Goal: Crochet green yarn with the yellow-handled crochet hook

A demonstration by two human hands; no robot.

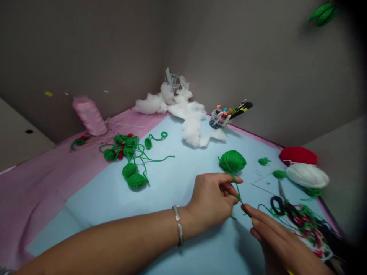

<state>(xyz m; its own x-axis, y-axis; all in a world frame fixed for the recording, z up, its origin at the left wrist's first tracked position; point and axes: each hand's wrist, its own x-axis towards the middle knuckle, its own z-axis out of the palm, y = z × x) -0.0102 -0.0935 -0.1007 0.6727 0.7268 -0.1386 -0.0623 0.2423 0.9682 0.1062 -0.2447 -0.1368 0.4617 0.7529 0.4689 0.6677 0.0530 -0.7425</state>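
Note:
My left hand (pixel 213 198), with a silver bracelet at the wrist, is closed in a pinch on green yarn (pixel 237 187). The strand runs over its index finger and down to a small green stitch between the fingertips. Close by on the right, my right hand (pixel 272 233) is closed around a crochet hook (pixel 241 202); its thin tip meets the yarn, and most of its shaft is hidden by the fingers. A bit of yellow shows beneath that hand. Just beyond the left hand lies a green ball of yarn (pixel 233 161).
Green crocheted pieces (pixel 137 181) with loose tails lie left. White stuffing (pixel 192 130) and a cup of tools (pixel 220 117) stand behind. Right are red yarn (pixel 298 155), white yarn (pixel 307 175), black-handled scissors (pixel 282 206) and yarn scraps (pixel 312 233). A pink cone (pixel 90 116) leans far left.

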